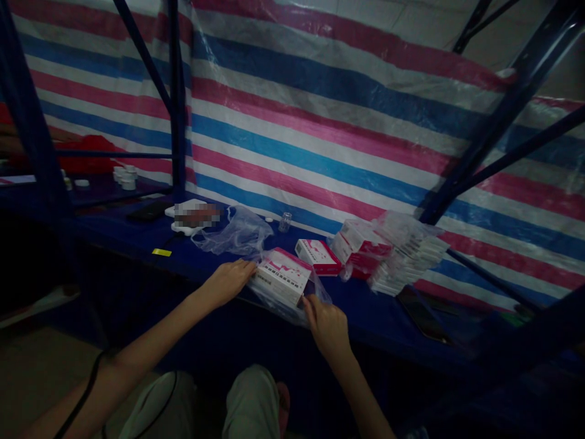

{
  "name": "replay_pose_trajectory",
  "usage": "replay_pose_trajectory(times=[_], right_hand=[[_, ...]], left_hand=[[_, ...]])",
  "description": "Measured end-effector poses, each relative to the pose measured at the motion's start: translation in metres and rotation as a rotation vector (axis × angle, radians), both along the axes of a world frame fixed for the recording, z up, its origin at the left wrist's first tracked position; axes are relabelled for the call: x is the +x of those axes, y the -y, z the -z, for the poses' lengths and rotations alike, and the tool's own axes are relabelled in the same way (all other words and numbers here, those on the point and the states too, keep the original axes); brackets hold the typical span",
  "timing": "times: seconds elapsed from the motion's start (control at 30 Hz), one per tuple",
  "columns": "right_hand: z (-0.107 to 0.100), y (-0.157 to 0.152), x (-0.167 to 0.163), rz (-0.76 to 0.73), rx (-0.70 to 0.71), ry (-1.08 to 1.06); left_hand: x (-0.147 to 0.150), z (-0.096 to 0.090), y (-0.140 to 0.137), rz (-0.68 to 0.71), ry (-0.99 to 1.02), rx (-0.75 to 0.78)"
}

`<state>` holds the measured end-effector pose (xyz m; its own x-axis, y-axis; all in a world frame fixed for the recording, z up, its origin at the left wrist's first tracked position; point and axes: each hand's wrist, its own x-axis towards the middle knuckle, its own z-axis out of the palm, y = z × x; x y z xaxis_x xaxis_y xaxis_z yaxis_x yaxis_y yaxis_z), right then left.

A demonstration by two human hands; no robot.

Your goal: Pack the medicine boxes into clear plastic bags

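A white and pink carton [284, 275] with printed lettering lies at the front edge of the blue shelf, inside a thin clear plastic bag [322, 288]. My left hand [231, 280] is closed on the bag at the carton's left end. My right hand [328, 323] pinches the bag by the carton's lower right corner; its fingertips are partly hidden. Just behind, a similar pink and white box [319, 256] lies flat. A crumpled clear bag [235, 233] is spread out beyond my left hand.
Stacked pink boxes [361, 244] and a plastic-covered pile of white cartons [409, 259] stand on the right. A dark phone [423, 317] lies near them. A small clear jar [285, 222] and a yellow label [161, 252] are on the shelf. Blue metal posts [177, 103] frame the striped sheet [292, 122].
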<state>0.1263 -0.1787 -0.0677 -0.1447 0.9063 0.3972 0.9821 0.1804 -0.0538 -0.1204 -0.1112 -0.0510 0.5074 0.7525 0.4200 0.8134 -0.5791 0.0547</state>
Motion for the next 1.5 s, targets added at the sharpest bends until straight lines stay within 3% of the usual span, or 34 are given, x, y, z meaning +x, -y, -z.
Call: replay_pose_trajectory(times=[0.1,0.23,0.47,0.63,0.77,0.87,1.0,1.1,1.23,1.37,1.5], right_hand=[[0.003,-0.004,0.006,0.039,-0.019,-0.172],[0.003,-0.02,0.014,0.088,-0.058,-0.285],[0.005,-0.064,0.018,0.073,-0.081,-0.383],[0.008,-0.078,0.019,-0.068,-0.101,-0.46],[0.004,-0.084,0.017,-0.107,-0.061,-0.513],[-0.002,-0.089,0.014,-0.133,0.1,-0.604],[-0.009,-0.093,0.009,-0.172,0.186,-0.769],[-0.01,-0.092,0.004,-0.163,0.141,-0.781],[-0.023,-0.088,-0.001,-0.168,0.022,-0.607],[-0.05,-0.088,0.0,-0.156,-0.301,-0.304],[-0.07,-0.089,0.005,-0.172,-0.591,-0.049]], left_hand=[[0.005,0.005,-0.014,-0.047,0.179,-0.103],[0.016,0.006,-0.035,0.056,0.368,-0.235],[0.022,0.015,-0.061,0.069,0.45,-0.343],[0.016,0.015,-0.042,-0.063,0.327,-0.266],[0.015,0.005,-0.024,-0.191,0.349,0.021],[0.019,-0.004,-0.026,-0.021,0.347,0.122],[0.026,-0.006,-0.042,0.28,0.478,-0.075],[0.028,0.002,-0.054,0.297,0.629,-0.22],[0.025,0.017,-0.063,0.217,0.73,-0.361],[0.017,0.023,-0.061,0.134,0.601,-0.403],[0.004,0.014,-0.047,0.13,0.402,-0.435]])
